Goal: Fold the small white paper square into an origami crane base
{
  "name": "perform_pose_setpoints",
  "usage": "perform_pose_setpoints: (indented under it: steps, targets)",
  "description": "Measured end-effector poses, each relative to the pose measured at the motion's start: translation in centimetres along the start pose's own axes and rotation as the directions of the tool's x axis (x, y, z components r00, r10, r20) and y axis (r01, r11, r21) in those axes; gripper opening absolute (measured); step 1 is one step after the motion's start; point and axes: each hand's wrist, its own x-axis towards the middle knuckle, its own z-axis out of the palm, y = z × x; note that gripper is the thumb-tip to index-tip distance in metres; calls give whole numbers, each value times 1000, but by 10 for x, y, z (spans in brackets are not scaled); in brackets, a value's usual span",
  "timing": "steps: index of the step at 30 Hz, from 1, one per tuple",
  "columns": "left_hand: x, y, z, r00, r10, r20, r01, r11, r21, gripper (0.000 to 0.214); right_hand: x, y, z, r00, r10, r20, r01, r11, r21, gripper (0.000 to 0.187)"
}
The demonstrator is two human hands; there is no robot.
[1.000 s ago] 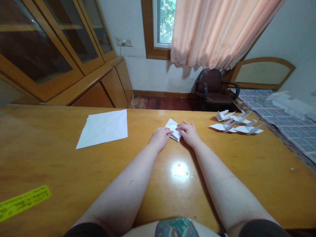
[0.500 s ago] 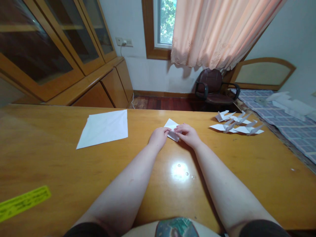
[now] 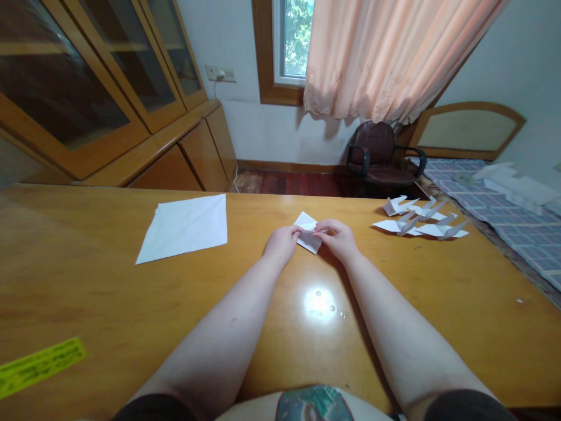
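A small folded piece of white paper (image 3: 310,242) lies near the far edge of the wooden table, between my two hands. My left hand (image 3: 283,242) pinches its left corner, thumb and fingers pressed together. At the right side my right hand (image 3: 336,237) has its thumb and index finger closed on the paper's edge, the other fingers curled. Part of the paper is hidden under the fingers of both hands. A crease or raised flap runs across its middle.
A stack or sheet of white paper (image 3: 186,229) lies to the left. Several folded paper cranes (image 3: 421,217) stand at the far right of the table (image 3: 184,310). A yellow label (image 3: 41,365) shows at lower left. Beyond are a chair (image 3: 374,152) and a bed (image 3: 495,193).
My right hand has shifted slightly, its fingers drawing into a tighter pinch. More of the folded paper's near part shows. My left hand stays in place.
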Motion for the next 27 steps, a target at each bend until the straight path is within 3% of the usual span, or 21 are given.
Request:
perform_pose_setpoints:
  steps: [5,10,19,23,27]
  targets:
    - [0,0,1,1000,-4,4,4,1000,18,28,-1,-1,-1,997,81,-17,-82,995,-65,18]
    - [0,0,1,1000,16,1,-16,1000,16,28,2,0,-3,985,148,88,-128,971,-202,17]
    - [-3,3,2,992,127,28,-128,992,25,33,5,12,-4,969,180,171,-101,914,-394,40]
    - [0,-3,7,994,104,12,-105,988,113,52,5,10,-5,964,174,199,-67,889,-453,41]
    - [0,-3,6,997,77,5,-76,979,189,43,6,3,-4,963,142,228,-22,886,-462,34]
